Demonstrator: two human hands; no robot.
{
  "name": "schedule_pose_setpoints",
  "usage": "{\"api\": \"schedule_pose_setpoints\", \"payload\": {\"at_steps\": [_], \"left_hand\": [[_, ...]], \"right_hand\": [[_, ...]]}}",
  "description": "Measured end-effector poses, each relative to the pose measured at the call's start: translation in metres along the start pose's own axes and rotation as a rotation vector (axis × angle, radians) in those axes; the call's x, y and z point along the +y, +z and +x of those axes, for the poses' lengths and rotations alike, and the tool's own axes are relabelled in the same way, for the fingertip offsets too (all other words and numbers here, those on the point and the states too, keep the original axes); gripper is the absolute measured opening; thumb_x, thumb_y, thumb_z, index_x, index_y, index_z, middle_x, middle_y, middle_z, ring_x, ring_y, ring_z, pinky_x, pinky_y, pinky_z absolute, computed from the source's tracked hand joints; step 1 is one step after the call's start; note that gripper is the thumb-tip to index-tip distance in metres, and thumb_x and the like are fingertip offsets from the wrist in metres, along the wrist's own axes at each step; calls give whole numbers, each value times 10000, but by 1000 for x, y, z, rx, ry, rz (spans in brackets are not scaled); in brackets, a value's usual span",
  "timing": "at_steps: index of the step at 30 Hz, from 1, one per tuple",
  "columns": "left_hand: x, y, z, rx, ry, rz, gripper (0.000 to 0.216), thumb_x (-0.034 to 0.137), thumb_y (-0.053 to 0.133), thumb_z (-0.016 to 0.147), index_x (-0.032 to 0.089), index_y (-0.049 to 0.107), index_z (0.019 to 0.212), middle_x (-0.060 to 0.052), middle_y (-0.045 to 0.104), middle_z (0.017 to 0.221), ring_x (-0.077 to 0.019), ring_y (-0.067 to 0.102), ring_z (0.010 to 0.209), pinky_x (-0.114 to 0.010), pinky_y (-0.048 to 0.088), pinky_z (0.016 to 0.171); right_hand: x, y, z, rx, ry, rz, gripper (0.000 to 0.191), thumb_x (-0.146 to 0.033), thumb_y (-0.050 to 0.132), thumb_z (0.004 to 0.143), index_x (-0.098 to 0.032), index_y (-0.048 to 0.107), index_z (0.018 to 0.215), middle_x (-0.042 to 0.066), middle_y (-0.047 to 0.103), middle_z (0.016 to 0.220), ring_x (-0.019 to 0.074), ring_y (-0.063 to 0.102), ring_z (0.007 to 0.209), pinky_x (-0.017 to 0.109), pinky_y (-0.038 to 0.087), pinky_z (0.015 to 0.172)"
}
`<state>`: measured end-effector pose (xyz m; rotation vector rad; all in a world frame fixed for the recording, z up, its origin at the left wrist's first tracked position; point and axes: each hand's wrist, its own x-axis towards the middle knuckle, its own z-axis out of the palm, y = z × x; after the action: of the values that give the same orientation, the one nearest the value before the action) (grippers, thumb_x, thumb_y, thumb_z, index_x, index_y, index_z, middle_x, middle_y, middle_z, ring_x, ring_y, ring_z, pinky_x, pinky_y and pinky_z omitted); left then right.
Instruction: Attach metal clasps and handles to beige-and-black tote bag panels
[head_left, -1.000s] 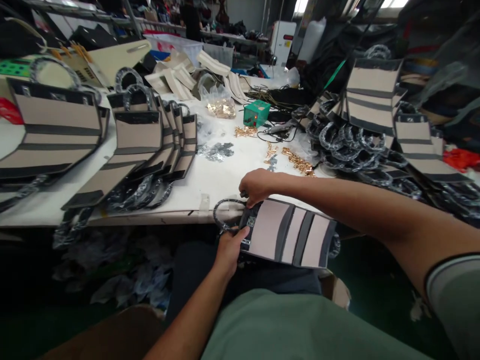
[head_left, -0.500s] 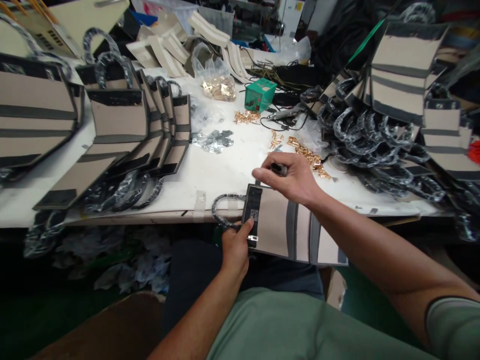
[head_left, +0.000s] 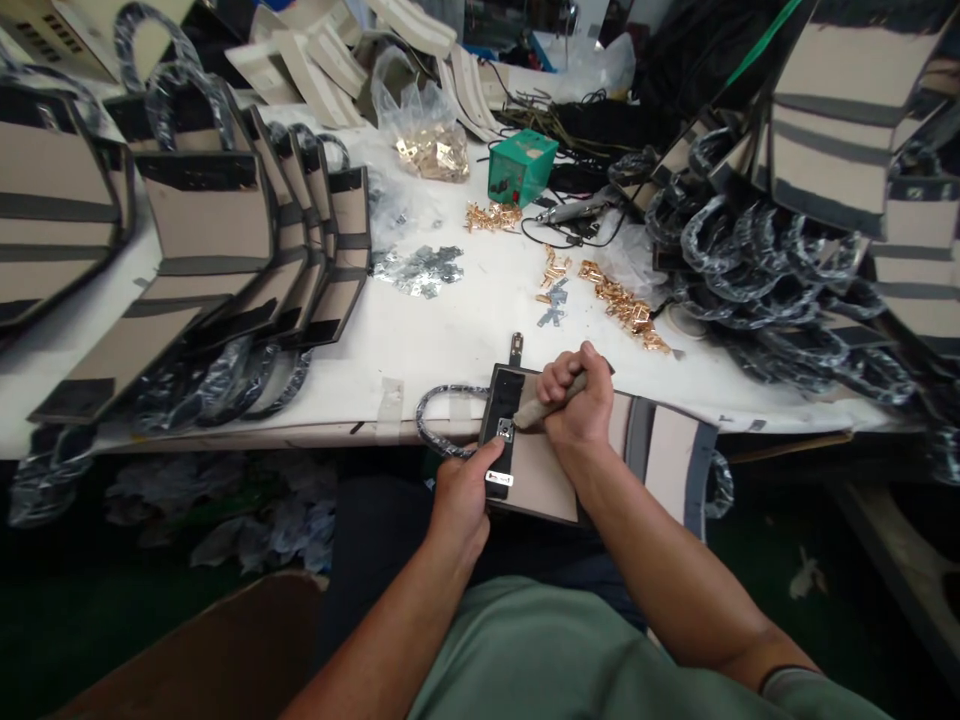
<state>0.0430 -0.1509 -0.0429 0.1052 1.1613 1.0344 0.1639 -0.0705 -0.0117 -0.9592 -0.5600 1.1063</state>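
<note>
A handbag panel (head_left: 540,480), beige with dark bands, rests at the table's front edge over my lap. My left hand (head_left: 461,495) grips its dark-edged end, with the thumb pressed beside a small square metal plate (head_left: 505,430). Closed in a fist, my right hand (head_left: 577,400) holds a grey, tapered hand tool (head_left: 531,412), whose kind I cannot make out. The tool's narrow end points at the plate; whether it touches is unclear. A plastic-wrapped handle (head_left: 439,395) loops out to the left of the panel. Beyond its far edge sticks out a dark tab with metal fitting (head_left: 517,348).
Similar bag panels with wrapped handles stand in rows at left (head_left: 202,215) and pile up at right (head_left: 832,130). Mid-table lie gold-coloured clasps (head_left: 626,310), thin metal plates (head_left: 424,270), a green box (head_left: 523,165) with a cable, and a bag of metal parts (head_left: 431,150).
My right hand has come down and nearer to me, from above the panel's far edge to the plate, bringing the tool's narrow end there. The left hand keeps its hold.
</note>
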Motion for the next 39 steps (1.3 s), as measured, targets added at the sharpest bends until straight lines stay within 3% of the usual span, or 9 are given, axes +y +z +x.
{"api": "schedule_pose_setpoints", "payload": {"at_steps": [5, 12, 16, 21, 27, 31, 35, 39], "left_hand": [[6, 1, 1, -14, -7, 30, 349, 328, 889, 567, 88, 764, 788, -88, 746, 694, -207, 700, 612, -274, 517, 588], [1, 0, 2, -30, 78, 45, 332, 357, 864, 634, 99, 769, 820, -79, 751, 717, -200, 695, 627, -274, 513, 601], [0, -2, 2, -36, 116, 65, 314, 348, 850, 652, 96, 764, 817, -73, 743, 690, -199, 687, 596, -294, 529, 620], [-2, -3, 3, -64, 110, 62, 322, 350, 830, 665, 87, 767, 841, -86, 750, 702, -207, 683, 579, -303, 529, 591], [-2, -4, 0, -42, 145, 69, 280, 339, 832, 647, 100, 739, 761, -74, 737, 679, -171, 646, 536, -268, 491, 549], [-2, -5, 0, -67, 147, 73, 299, 356, 828, 651, 102, 742, 782, -71, 727, 656, -187, 648, 526, -286, 502, 540], [-5, -6, 4, -41, 150, 70, 286, 355, 840, 641, 111, 718, 728, -57, 704, 609, -184, 630, 504, -278, 489, 508], [-8, -7, 6, -41, 158, 30, 288, 345, 848, 634, 112, 714, 737, -51, 702, 613, -179, 630, 508, -274, 486, 518]], "right_hand": [[4, 1, -6, -42, -34, -18, 382, -487, 606, 845, -236, 378, 668, -77, 317, 566, 77, 287, 400, 251, 272, 390], [12, 10, -25, -309, -155, -299, 402, -493, 634, 893, -240, 427, 660, -51, 442, 557, 102, 394, 451, 265, 325, 445], [-2, 21, -19, -500, -150, -449, 408, -486, 662, 893, -225, 470, 643, -47, 483, 533, 100, 412, 453, 262, 339, 450], [-19, 29, -16, -483, -235, -288, 397, -443, 660, 904, -231, 444, 647, -55, 470, 536, 93, 406, 434, 254, 322, 427], [3, 17, -20, -467, -160, -326, 371, -413, 649, 913, -226, 446, 666, -74, 447, 503, 84, 374, 405, 245, 294, 418], [-1, 27, -19, -517, -186, -316, 384, -431, 650, 911, -228, 440, 661, -71, 454, 507, 89, 378, 412, 245, 306, 422], [-6, 41, -19, -625, -158, -473, 377, -437, 635, 912, -216, 483, 648, -56, 467, 518, 97, 387, 453, 249, 319, 451], [-1, 38, -18, -698, -153, -613, 366, -391, 644, 897, -207, 477, 627, -45, 469, 545, 101, 396, 508, 250, 324, 495]]}}
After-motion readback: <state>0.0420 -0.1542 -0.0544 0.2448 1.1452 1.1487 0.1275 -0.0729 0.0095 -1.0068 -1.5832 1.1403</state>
